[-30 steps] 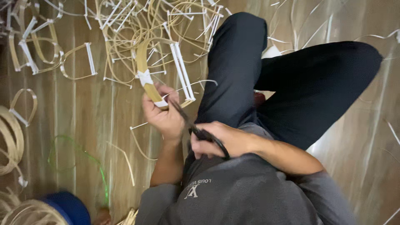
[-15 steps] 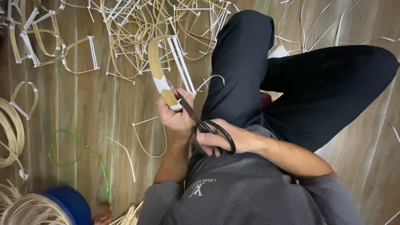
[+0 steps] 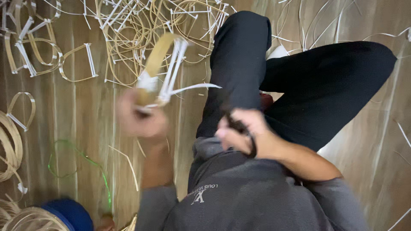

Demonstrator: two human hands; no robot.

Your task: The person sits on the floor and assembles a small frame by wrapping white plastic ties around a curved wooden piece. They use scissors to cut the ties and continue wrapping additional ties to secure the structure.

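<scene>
Trimming looks to be the step in hand: the left hand [image 3: 141,117], blurred, is clenched on a bundle of tan and white strips [image 3: 165,70] raised over the wooden floor [image 3: 64,128], while the right hand [image 3: 246,132] grips dark-handled scissors [image 3: 242,130] held close against the black trouser leg [image 3: 239,64]. As I judge it, a clean cut calls for bringing the blades and the strip ends together and steadying the bundle. The scissor blades are hidden behind the fingers, so whether they are open cannot be told. The heap of loose loops [image 3: 141,25] runs past the top edge, and the blue object [image 3: 70,214] and coiled strips [image 3: 10,145] at the left are cut off.
</scene>
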